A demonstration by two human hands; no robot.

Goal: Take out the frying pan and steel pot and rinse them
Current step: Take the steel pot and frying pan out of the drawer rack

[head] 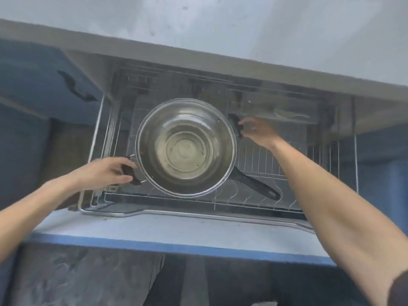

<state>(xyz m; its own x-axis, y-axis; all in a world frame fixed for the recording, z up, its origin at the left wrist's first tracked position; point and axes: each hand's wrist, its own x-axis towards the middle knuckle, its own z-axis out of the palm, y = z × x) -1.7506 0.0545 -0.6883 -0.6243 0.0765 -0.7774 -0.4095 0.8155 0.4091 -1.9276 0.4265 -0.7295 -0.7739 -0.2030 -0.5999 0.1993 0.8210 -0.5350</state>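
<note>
Fingers of my left hand (106,173) curl around the black side handle (130,174) at the near-left of the steel pot (185,147), gripping it. On the far right, my right hand (257,132) has its fingertips against the pot's other black handle (236,124), though blur keeps me from telling whether they have closed on it. I see the pot mouth-up in the middle of a pulled-out wire rack (265,160), directly under the grey counter edge (198,60) that overhangs the rack's far side. Beneath the pot lies the frying pan, all but hidden; only its long black handle (254,184) pokes out toward the near right across the wires. A blue cupboard door (33,80) with a dark pull (76,87) stands to the left, and the drawer's blue front (176,248) runs along the near side between me and the rack.
</note>
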